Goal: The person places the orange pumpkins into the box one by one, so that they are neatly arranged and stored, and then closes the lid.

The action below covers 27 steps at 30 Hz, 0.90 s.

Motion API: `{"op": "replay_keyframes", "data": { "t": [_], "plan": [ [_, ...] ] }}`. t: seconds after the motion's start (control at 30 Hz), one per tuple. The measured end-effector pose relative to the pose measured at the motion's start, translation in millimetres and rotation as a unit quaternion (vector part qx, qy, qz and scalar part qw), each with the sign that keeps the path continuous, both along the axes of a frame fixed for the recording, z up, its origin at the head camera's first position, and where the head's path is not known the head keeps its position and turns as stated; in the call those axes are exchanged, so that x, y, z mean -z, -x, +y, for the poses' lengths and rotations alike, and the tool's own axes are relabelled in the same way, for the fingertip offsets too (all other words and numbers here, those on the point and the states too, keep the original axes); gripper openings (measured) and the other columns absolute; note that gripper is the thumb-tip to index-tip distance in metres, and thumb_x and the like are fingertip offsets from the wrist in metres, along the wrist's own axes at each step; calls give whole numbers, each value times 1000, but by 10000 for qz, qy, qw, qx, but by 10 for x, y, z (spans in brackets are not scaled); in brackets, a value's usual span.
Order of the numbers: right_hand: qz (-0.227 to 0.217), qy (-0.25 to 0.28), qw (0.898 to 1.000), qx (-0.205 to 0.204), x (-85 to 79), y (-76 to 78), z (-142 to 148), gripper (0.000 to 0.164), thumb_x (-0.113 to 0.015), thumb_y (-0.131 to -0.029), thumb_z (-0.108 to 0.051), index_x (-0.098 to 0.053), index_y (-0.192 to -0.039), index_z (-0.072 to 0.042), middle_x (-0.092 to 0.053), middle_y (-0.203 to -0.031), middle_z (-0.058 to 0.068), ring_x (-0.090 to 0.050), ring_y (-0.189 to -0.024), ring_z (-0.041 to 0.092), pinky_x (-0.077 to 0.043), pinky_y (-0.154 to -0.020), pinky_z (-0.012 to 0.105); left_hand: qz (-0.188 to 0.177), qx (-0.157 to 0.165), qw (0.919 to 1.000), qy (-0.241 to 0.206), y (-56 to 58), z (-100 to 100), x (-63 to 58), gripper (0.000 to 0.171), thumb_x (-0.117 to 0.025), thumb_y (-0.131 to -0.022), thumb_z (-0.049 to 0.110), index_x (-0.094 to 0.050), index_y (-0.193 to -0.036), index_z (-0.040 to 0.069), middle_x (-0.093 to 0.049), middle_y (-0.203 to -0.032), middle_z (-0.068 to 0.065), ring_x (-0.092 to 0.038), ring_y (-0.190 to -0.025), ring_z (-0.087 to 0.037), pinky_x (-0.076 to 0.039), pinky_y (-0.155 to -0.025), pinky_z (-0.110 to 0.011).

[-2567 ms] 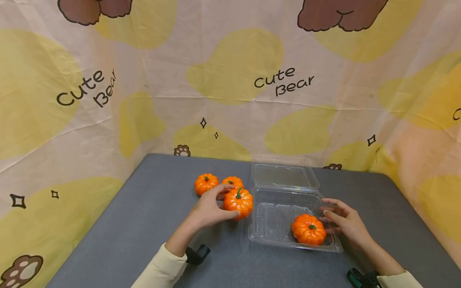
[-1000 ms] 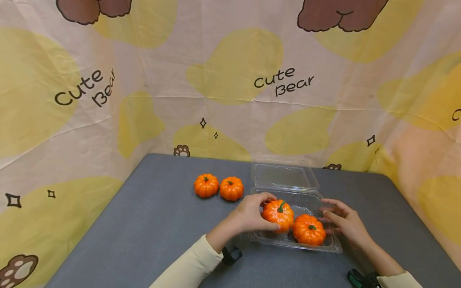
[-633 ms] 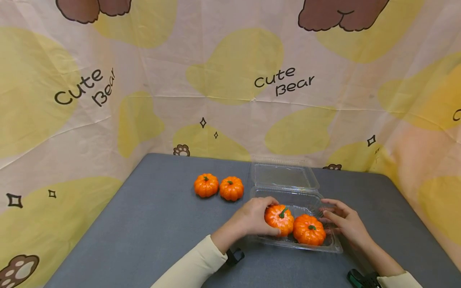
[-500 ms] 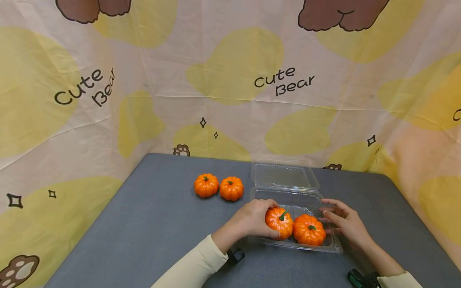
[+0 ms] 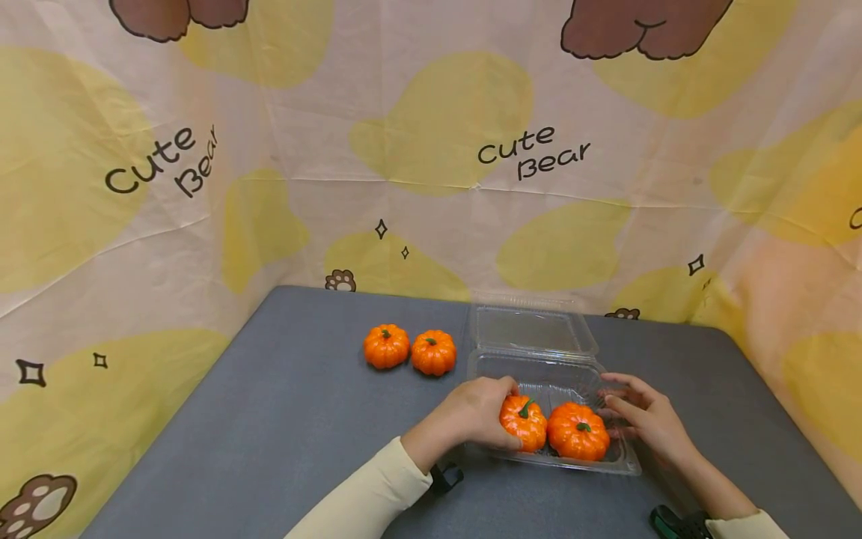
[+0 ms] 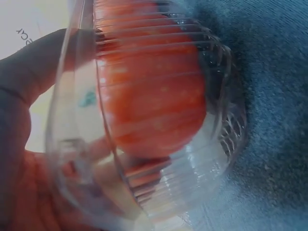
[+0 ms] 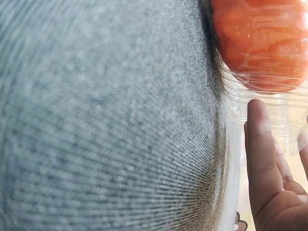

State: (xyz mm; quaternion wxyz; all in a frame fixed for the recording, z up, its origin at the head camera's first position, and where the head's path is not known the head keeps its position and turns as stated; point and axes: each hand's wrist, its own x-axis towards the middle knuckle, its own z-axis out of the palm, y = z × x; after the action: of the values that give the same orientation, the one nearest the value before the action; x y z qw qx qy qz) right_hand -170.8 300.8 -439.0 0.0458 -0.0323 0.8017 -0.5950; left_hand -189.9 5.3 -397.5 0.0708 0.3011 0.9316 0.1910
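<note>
My left hand grips a small orange toy pumpkin by its left side, inside the left half of a clear plastic clamshell box. Through the box wall, the left wrist view shows that pumpkin low in the box, thumb and fingers around it. A second pumpkin sits in the box's right half, close beside the first. My right hand rests at the box's right side with fingers loosely extended. In the right wrist view a straight finger lies right at the ribbed wall.
Two more orange pumpkins, one left and one right, stand side by side on the grey table, left of the box. The box's clear lid lies folded back behind it. A patterned cloth hangs around the table.
My left hand has carried its pumpkin from beside the two on the table rightward over the box, then lowered it into the left half. The right hand has stayed in place.
</note>
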Motion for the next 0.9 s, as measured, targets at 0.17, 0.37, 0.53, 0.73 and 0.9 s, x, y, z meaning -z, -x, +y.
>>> {"op": "replay_keyframes", "data": {
  "t": [0.17,0.37,0.53,0.73,0.9],
  "plan": [
    [-8,8,10000,4,0,2,0,47,-55,-98,-19,-39,-138,2,-67,-101,-17,-70,-84,7,-59,-64,36,-116,-6,9996,272,-4,20,-33,55,-82,-65,41,-58,-110,20,-63,-88,7,-55,-75,-7,-46,-64,-21],
    [41,44,10000,-40,-2,3,5,46,-54,-99,-18,-40,-138,2,-66,-101,-17,-69,-84,7,-59,-65,35,-335,-27,9987,387,-2,38,-81,55,-83,-66,39,-59,-111,19,-64,-92,6,-56,-79,-8,-47,-70,-22],
    [16,-25,10000,-12,0,-7,3,48,-54,-99,-20,-39,-138,3,-66,-101,-17,-69,-84,7,-59,-65,35,-455,-37,9984,345,14,43,-85,55,-84,-66,37,-61,-112,18,-64,-95,5,-56,-82,-9,-46,-73,-22],
    [-13,-70,10000,54,-12,-11,-2,49,-55,-98,-21,-39,-138,3,-66,-101,-15,-70,-83,8,-59,-66,36,-571,-40,9979,312,29,33,-93,59,-83,-67,36,-61,-118,16,-64,-103,3,-56,-90,-10,-47,-78,-22],
    [-40,-44,10000,61,-10,-3,-4,48,-55,-98,-21,-40,-138,2,-66,-101,-15,-70,-83,8,-59,-66,36,-615,-9,9981,-62,18,12,-98,63,-81,-72,39,-59,-125,14,-64,-114,0,-59,-100,-12,-49,-85,-24]
  ]
}}
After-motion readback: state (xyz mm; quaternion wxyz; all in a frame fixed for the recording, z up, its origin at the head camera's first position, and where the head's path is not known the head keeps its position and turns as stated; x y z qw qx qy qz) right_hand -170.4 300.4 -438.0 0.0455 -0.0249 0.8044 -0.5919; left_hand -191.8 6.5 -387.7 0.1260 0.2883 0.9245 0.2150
